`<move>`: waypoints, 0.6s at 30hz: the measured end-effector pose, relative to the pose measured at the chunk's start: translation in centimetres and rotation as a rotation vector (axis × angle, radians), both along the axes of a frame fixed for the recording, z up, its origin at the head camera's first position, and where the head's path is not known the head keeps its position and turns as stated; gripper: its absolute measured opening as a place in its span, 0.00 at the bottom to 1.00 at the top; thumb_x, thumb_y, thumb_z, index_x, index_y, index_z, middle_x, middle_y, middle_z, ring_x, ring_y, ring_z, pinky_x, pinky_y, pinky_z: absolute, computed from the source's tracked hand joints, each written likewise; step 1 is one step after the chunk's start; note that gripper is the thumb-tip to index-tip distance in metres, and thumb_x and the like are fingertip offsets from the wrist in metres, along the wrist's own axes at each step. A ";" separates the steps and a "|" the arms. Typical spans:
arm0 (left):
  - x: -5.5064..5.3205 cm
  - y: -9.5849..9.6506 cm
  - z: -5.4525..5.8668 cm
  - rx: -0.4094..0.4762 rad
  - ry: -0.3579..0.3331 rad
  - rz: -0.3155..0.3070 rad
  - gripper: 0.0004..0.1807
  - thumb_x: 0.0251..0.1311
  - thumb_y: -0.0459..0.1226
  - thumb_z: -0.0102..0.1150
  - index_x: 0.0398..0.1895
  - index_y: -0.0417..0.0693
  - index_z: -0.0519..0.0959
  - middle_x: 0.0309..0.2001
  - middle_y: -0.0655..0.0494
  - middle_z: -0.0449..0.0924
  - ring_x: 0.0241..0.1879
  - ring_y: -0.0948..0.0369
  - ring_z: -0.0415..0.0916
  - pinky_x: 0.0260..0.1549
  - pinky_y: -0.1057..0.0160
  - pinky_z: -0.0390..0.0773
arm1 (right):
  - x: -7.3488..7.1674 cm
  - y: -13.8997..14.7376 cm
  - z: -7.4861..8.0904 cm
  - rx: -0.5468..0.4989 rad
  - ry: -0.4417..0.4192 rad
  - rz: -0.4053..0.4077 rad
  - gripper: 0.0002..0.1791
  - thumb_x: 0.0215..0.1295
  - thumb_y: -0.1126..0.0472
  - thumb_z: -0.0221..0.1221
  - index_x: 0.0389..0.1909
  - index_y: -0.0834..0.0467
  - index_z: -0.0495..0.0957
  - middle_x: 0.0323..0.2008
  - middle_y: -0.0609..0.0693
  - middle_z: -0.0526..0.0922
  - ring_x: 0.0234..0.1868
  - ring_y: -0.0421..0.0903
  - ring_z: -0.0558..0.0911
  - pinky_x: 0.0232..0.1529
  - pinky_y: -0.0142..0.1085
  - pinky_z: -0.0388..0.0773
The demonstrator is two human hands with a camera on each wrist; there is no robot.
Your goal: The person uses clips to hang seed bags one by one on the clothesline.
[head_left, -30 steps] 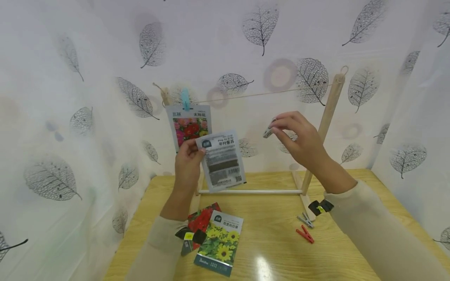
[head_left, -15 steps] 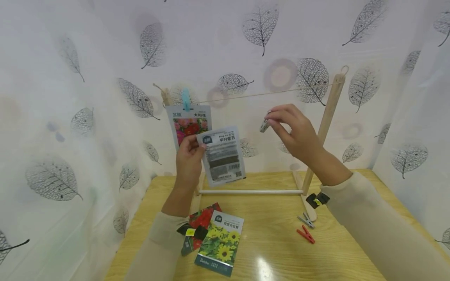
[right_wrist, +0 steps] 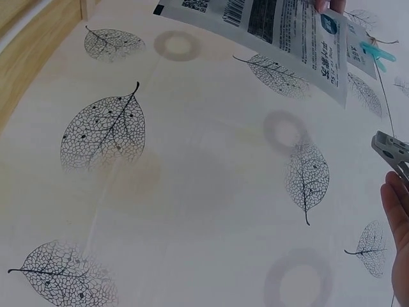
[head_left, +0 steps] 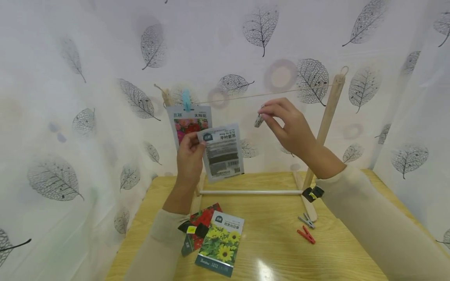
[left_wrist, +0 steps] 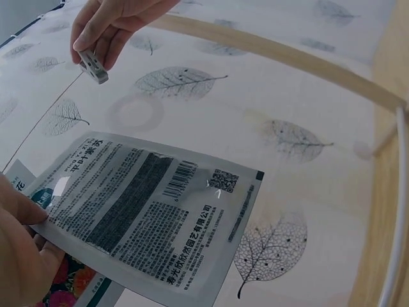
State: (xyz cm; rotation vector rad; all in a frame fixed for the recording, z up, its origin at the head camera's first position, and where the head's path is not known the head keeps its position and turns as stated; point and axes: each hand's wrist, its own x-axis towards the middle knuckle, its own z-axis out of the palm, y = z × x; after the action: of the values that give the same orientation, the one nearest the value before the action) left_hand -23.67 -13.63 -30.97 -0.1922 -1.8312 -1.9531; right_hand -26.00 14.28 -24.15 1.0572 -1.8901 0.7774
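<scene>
My left hand pinches the left edge of a seed packet, its printed grey-white back turned toward me. Between the thumb and fingers of my right hand is a light grey clothespin, held just below the string and to the right of the packet. In the left wrist view the same clothespin points down toward the packet. Behind my left hand, a flower seed packet hangs from the string by a blue clothespin; the held packet and hand cover its lower part.
A wooden frame with a right post and a white crossbar stands on the table. A yellow-flower packet overlaps a red-flower packet. A grey clothespin and a red clothespin lie at right.
My right hand has moved left and up with the clothespin, closer to the string and the held packet. My left hand has raised its packet slightly.
</scene>
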 end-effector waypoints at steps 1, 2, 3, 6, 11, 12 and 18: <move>0.0 0.0 0.1 -0.002 0.000 0.003 0.14 0.68 0.26 0.53 0.56 0.35 0.73 0.47 0.50 0.77 0.42 0.64 0.75 0.44 0.73 0.77 | 0.0 -0.1 0.1 0.001 0.003 0.001 0.10 0.71 0.68 0.60 0.49 0.64 0.82 0.50 0.60 0.81 0.52 0.51 0.81 0.55 0.23 0.73; 0.0 0.0 0.2 -0.003 0.000 0.003 0.14 0.68 0.26 0.54 0.56 0.34 0.73 0.47 0.50 0.77 0.42 0.64 0.75 0.44 0.73 0.77 | -0.1 -0.2 0.2 -0.002 0.007 0.003 0.10 0.70 0.68 0.60 0.49 0.64 0.82 0.50 0.60 0.81 0.52 0.51 0.81 0.55 0.23 0.73; 0.1 0.1 0.3 -0.009 -0.001 0.002 0.14 0.69 0.26 0.53 0.56 0.34 0.73 0.47 0.49 0.77 0.42 0.63 0.75 0.45 0.73 0.78 | -0.1 -0.3 0.3 -0.006 0.009 0.005 0.10 0.70 0.68 0.60 0.50 0.64 0.82 0.50 0.60 0.81 0.52 0.51 0.81 0.55 0.23 0.73; 0.1 0.1 0.5 -0.017 -0.004 -0.001 0.14 0.69 0.26 0.54 0.56 0.35 0.73 0.48 0.48 0.77 0.42 0.62 0.76 0.46 0.72 0.78 | -0.1 -0.5 0.7 -0.015 0.017 0.013 0.10 0.70 0.68 0.60 0.50 0.63 0.82 0.50 0.59 0.81 0.52 0.51 0.81 0.55 0.23 0.74; 0.1 0.2 0.8 -0.028 0.018 -0.003 0.14 0.69 0.26 0.53 0.56 0.35 0.73 0.50 0.45 0.78 0.43 0.61 0.77 0.47 0.70 0.79 | -0.1 -1.0 1.3 -0.009 0.024 0.011 0.10 0.72 0.66 0.59 0.50 0.63 0.82 0.51 0.59 0.82 0.52 0.50 0.81 0.54 0.25 0.75; 0.0 0.2 0.9 -0.028 0.025 -0.001 0.14 0.69 0.26 0.53 0.56 0.35 0.73 0.50 0.45 0.78 0.43 0.61 0.77 0.47 0.69 0.79 | -0.1 -1.1 1.5 -0.008 0.023 0.013 0.10 0.72 0.66 0.59 0.50 0.63 0.82 0.50 0.59 0.82 0.52 0.50 0.81 0.54 0.26 0.76; 0.0 0.3 1.2 -0.002 0.041 -0.020 0.15 0.68 0.24 0.52 0.56 0.34 0.73 0.49 0.44 0.78 0.42 0.62 0.78 0.48 0.69 0.79 | -0.4 -1.6 2.2 -0.005 0.022 0.030 0.11 0.73 0.65 0.58 0.51 0.63 0.82 0.49 0.58 0.82 0.51 0.49 0.81 0.55 0.26 0.77</move>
State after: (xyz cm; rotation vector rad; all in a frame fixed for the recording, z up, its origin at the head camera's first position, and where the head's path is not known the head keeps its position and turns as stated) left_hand -23.68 -13.32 -29.74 -0.2501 -1.8115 -1.9469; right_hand -26.40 12.67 -21.96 1.0892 -1.8570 0.7835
